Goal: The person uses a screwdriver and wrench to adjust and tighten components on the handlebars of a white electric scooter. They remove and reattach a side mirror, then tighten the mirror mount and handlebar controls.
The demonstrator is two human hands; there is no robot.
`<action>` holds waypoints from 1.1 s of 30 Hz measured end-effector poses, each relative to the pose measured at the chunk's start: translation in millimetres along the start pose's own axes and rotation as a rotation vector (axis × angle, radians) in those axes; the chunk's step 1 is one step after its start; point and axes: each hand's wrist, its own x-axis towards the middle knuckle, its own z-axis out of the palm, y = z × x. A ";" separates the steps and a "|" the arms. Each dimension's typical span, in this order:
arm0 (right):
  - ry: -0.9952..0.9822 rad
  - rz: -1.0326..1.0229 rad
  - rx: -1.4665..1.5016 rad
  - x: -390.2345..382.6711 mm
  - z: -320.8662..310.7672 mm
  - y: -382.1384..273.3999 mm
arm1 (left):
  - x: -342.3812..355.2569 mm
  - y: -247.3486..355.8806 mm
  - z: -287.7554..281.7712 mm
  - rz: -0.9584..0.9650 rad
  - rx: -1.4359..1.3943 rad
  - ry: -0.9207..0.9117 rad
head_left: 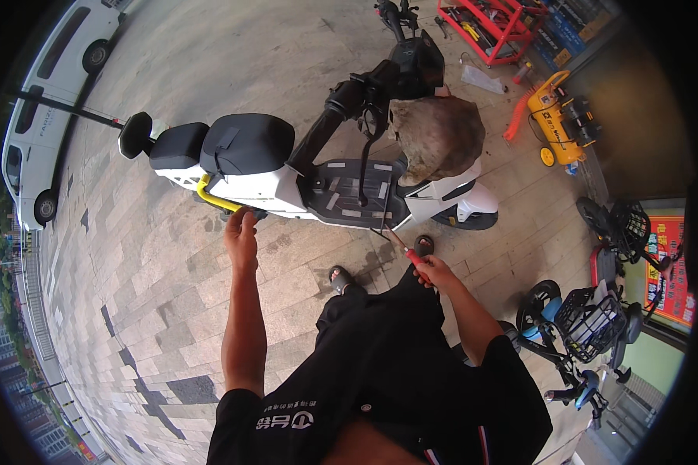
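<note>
A white electric scooter (271,190) stands crosswise in front of me, with black seat pads (248,144) and a dark footboard (357,190). My right hand (436,273) grips the red handle of a screwdriver (413,254), its shaft pointing toward the footboard's near edge. On the left, my left hand (241,226) is closed at the lower end of a yellow curved bar (213,195) on the scooter's side. Whatever lies between those fingers, if anything, is too small to make out. A brown cloth-like cover (440,138) drapes over the scooter's front.
A yellow air compressor (558,120) with an orange hose (517,115) stands right of the scooter. Behind is a red tool cart (492,31). More bikes, one with a black basket (593,322), are parked at the right. A white van (58,85) stands far left on the paving.
</note>
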 end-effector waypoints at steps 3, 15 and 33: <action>0.080 -0.062 0.174 -10.4 28.1 12.8 | 0.2 -47.5 43.6 -0.192 -0.044 -0.258; 0.135 -0.372 0.225 -12.7 16.0 -16.3 | 36.5 -11.0 277.3 -0.457 -0.981 -0.509; -0.070 -0.690 0.055 88.5 -7.6 -76.8 | 2.7 25.2 261.8 0.432 -0.608 -0.249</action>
